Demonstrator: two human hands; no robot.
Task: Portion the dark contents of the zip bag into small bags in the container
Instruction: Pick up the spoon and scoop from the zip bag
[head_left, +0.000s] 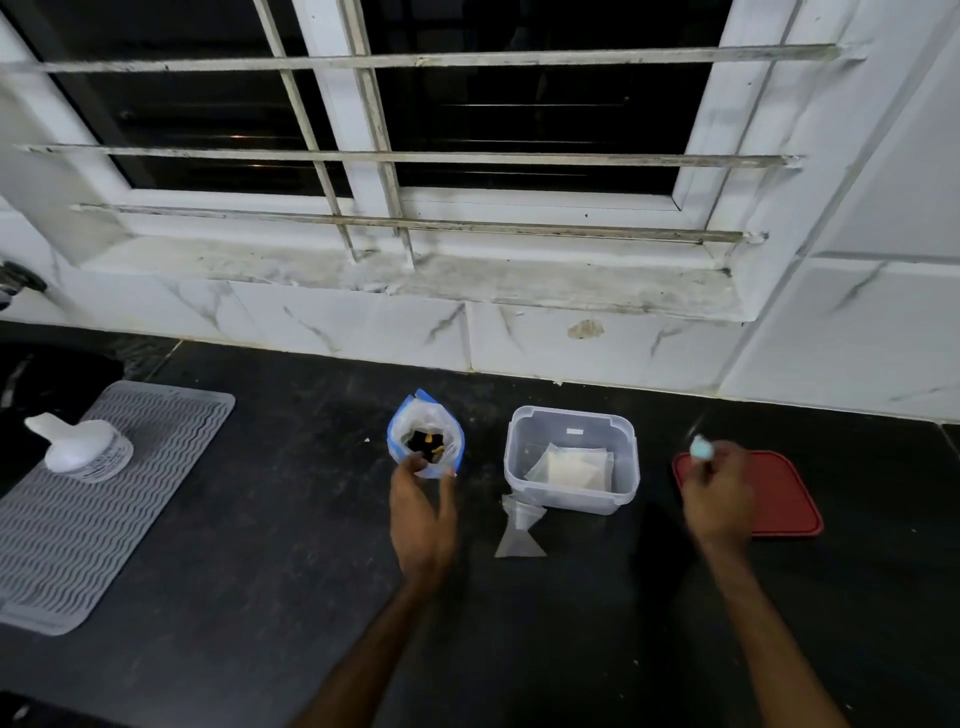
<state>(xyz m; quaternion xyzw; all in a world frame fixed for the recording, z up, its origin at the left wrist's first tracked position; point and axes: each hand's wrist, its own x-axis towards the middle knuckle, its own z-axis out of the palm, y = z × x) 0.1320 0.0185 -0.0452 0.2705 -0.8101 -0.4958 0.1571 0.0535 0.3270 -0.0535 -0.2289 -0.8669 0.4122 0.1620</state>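
Observation:
A clear zip bag (427, 415) with a blue seal stands open on the dark counter, with dark contents (427, 441) and orange bits inside. My left hand (422, 512) grips its near side. To its right stands a clear plastic container (571, 421) with small flat bags (570, 467) lying inside. Another small bag (519, 527) lies on the counter against the container's front left corner. My right hand (719, 493), blurred, pinches a small pale blue object (700, 448) above the red lid.
A red lid (784, 499) lies right of the container. At the left, a grey ribbed mat (78, 530) carries a white bottle (78, 448) lying on it. A tiled wall and barred window sill rise behind the counter.

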